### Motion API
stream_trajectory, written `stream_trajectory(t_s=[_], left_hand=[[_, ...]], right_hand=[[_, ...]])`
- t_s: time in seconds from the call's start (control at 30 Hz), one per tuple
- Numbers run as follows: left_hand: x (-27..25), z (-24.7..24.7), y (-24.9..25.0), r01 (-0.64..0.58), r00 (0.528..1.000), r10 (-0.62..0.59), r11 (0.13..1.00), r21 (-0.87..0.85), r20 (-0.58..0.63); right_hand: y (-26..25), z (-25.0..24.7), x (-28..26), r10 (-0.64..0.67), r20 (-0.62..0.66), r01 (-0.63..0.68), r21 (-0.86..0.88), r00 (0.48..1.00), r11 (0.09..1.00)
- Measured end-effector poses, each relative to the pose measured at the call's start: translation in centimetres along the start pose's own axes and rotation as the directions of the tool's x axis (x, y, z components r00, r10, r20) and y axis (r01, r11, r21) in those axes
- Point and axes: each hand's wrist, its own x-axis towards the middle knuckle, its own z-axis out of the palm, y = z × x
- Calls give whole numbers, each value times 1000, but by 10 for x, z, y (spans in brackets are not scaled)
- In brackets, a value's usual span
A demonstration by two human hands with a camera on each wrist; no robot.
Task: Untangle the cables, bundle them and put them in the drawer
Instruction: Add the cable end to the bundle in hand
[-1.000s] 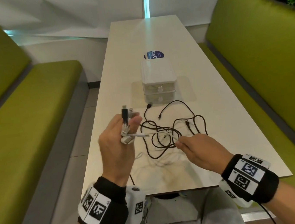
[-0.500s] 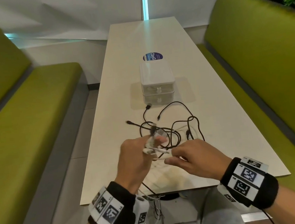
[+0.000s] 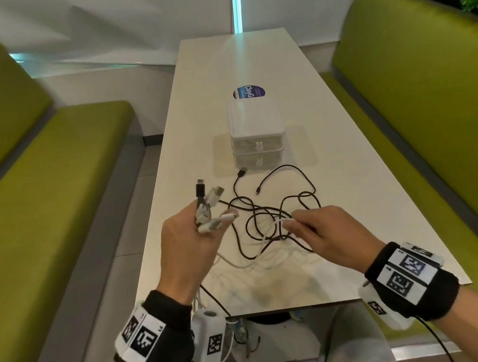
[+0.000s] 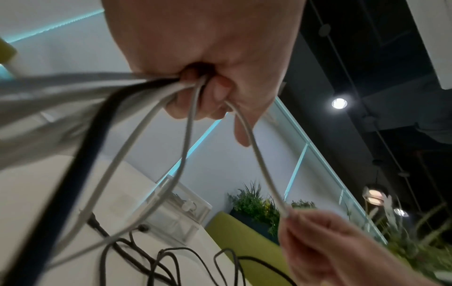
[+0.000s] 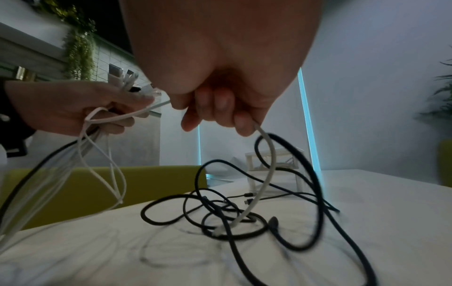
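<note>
A tangle of black cables (image 3: 279,206) and white cables (image 3: 258,260) lies on the white table (image 3: 369,210) in front of me. My left hand (image 3: 191,245) is raised above the table's left edge and grips a bunch of cable ends, black and white plugs (image 3: 207,202) sticking up from its fingers. My right hand (image 3: 327,236) hovers over the tangle and pinches a white cable (image 5: 266,164) that runs down into the black loops. In the left wrist view the gripped cables (image 4: 146,120) hang from the fist. A small white two-drawer box (image 3: 256,137) stands behind the tangle, drawers closed.
Green benches (image 3: 40,203) flank the table on both sides. A round blue sticker (image 3: 249,92) lies behind the drawer box. The gripped cables trail over the near table edge toward my lap.
The hands, close together half a second ago, have parted: the left rose up and left with its plugs, the right moved right, pulling a white cable out of the tangle.
</note>
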Motion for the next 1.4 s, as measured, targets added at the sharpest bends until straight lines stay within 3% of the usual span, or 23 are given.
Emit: stream_trajectory(t_s=[0.07,0.17,0.27,0.33,0.4,0.5,0.63,0.77,0.83,0.93,1.03,1.13,1.23,1.33,1.4], left_hand=[[-2,4,3,-114,993,113,990,83,21],[-7,13,6,-251,964,236,961,119,123],[-15,23,11,-147,940,149,989,-30,308],[-19,27,12,-15,912,52,996,-93,406],[-20,25,12,33,902,21,992,-119,430],[-17,15,8,20,931,17,995,-97,363],[-16,3,10,64,989,-42,985,-160,139],[-6,-12,3,106,981,-142,964,-244,-134],[-3,-19,-4,99,974,-142,968,-229,-179],[-5,-22,1,66,997,-72,974,-218,-18],[-11,-19,9,-28,984,62,980,-195,167],[-15,-17,10,8,987,23,981,-194,161],[-17,-17,9,23,993,2,976,-215,117],[-20,-19,11,50,992,-11,946,-320,122],[-23,-19,14,77,990,-28,926,-370,135]], right_hand=[[-9,-3,-1,4,-7,-4,46,1000,999],[-25,0,-3,33,96,-47,152,995,987],[-37,2,-2,87,162,-145,389,983,910],[-40,2,-3,146,242,-267,608,959,748],[-41,1,-6,128,334,-334,685,934,647],[-36,0,-11,92,420,-388,701,903,598],[-21,6,-17,116,348,-298,532,930,793],[-4,17,-24,142,348,-295,438,926,849],[0,18,-26,149,361,-298,402,921,866],[-4,17,-27,102,470,-312,393,877,865],[-10,18,-30,17,648,-242,259,761,935],[-15,19,-35,-15,780,-175,159,625,972],[-15,18,-42,45,836,-121,26,547,992],[-11,12,-41,224,792,-112,-196,567,974],[-10,3,-36,328,699,-133,-319,635,938]])
